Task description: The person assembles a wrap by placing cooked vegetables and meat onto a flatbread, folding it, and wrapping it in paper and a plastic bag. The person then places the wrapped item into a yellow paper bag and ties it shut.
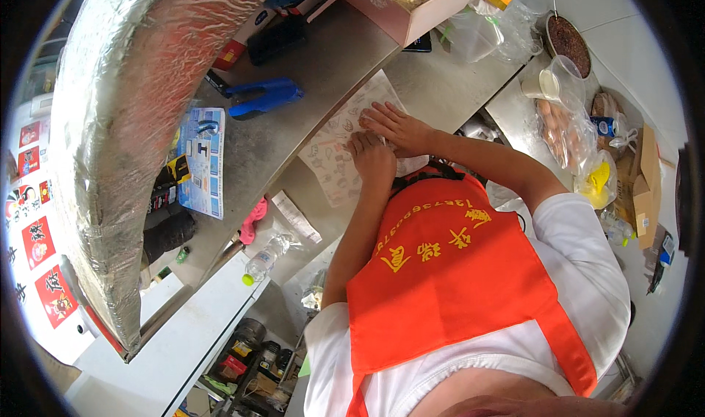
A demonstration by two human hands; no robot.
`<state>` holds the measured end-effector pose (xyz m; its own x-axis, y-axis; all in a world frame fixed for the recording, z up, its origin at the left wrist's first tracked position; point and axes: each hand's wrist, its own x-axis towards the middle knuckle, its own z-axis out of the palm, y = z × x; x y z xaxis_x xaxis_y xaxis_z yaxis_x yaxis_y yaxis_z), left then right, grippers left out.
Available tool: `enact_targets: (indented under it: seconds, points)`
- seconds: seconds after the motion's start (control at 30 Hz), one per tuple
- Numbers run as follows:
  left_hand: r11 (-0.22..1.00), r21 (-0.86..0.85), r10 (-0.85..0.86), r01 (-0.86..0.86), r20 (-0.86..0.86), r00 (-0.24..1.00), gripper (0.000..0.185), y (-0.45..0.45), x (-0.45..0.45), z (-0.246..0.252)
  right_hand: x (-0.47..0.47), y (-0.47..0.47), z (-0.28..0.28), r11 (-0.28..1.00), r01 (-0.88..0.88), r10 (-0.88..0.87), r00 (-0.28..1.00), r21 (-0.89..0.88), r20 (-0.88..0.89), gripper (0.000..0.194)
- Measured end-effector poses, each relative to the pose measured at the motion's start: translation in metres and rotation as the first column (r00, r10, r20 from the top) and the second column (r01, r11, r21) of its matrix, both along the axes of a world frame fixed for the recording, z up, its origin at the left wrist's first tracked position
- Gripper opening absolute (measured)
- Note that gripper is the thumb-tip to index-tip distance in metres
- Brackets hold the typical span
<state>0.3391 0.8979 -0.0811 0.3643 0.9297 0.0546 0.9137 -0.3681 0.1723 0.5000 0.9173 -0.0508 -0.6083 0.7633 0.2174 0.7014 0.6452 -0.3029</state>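
A sheet of thin paper printed with small drawings (332,158) lies over the metal counter's front edge, in front of my red apron (440,273). My left hand (373,155) rests on it with fingers bent and close together; whether they pinch the paper is hidden. Just beyond and to the right, my right hand (399,129) lies palm down on the same sheet, its fingers somewhat spread and nothing seen in its grasp. The two hands nearly touch. Part of the paper near my apron is covered by my hands and wrists.
A blue stapler-like tool (264,97) and a printed leaflet (206,163) lie on the raised counter (325,64). A foil-like wrapped panel (126,141) looms at left. Nearer are a plastic bottle (267,258) and paper strip (296,217). Bagged eggs (562,133) and a dark-filled bowl (570,45) stand right.
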Motion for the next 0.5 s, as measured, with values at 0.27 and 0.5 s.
enact_targets:
  seconds: [0.27,0.5]
  points:
    - [0.970,-0.204,-0.034,0.132,0.425,0.905,0.060,0.000,-0.028,0.037,0.012,0.032,-0.032,0.922,-0.158,0.131,0.986,-0.354,-0.100,0.079]
    - [0.999,0.011,-0.049,0.048,0.143,0.989,0.049,0.008,-0.035,-0.021,-0.013,0.034,0.033,0.969,-0.245,0.245,0.966,0.011,-0.077,0.076]
